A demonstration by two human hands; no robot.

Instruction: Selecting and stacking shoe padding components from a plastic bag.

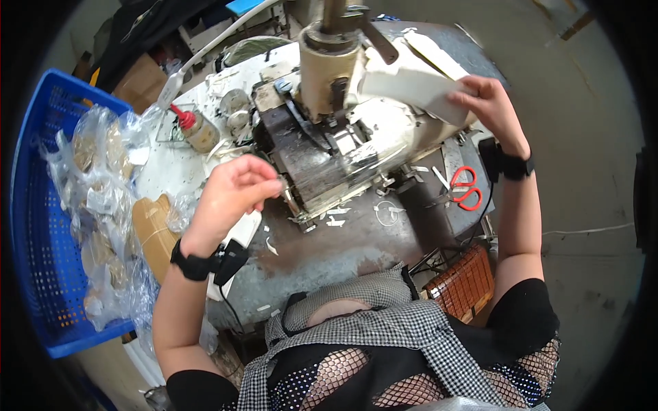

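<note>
My right hand (492,111) grips the end of a flat, curved off-white piece (404,88), fingers above and thumb below. The piece stretches left across the arm of an industrial sewing machine (301,154), beside its upright post. More pale flat pieces (433,53) lie behind it. My left hand (236,190) hovers at the machine's left end, thumb and forefinger pressed together and the other fingers curled. Whatever sits in that pinch, if anything, is too small to make out. Red-handled scissors (466,188) rest on the table below my right hand.
At the left stands a blue plastic crate (42,274) with bagged brown pieces (103,198). A red-capped bottle (199,131) is behind my left hand. White scraps (336,222) litter the metal tabletop (322,250). A brown woven seat (460,284) is at the lower right.
</note>
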